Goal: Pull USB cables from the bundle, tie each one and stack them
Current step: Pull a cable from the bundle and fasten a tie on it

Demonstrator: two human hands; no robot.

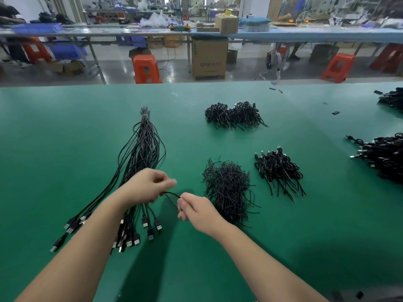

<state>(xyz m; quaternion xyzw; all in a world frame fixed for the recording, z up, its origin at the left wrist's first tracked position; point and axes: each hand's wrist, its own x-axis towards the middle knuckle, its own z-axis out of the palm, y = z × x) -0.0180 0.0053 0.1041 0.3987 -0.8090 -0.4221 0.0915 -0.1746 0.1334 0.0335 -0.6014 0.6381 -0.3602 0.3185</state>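
Black USB cable (172, 196) spans both hands, frame centre. Left hand (145, 186) fingers curled, pinching one end above bundle (139, 153); right hand (196, 211) fingers closed, pinching the other.

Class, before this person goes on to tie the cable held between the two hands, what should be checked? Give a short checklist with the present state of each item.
1. Both hands grip the one cable: left hand and right hand each hold the single cable. Ok.
2. Cable fully free of the bundle: hidden under the left hand. Cannot tell.
3. Bundle tied at its far end: a pale tie shows there. Ok.
4. Pile of short ties close by the right hand. Ok.
5. Stack of tied cables on the green table unobstructed. Ok.
6. Tie already in hand: fingers blurred. Cannot tell.
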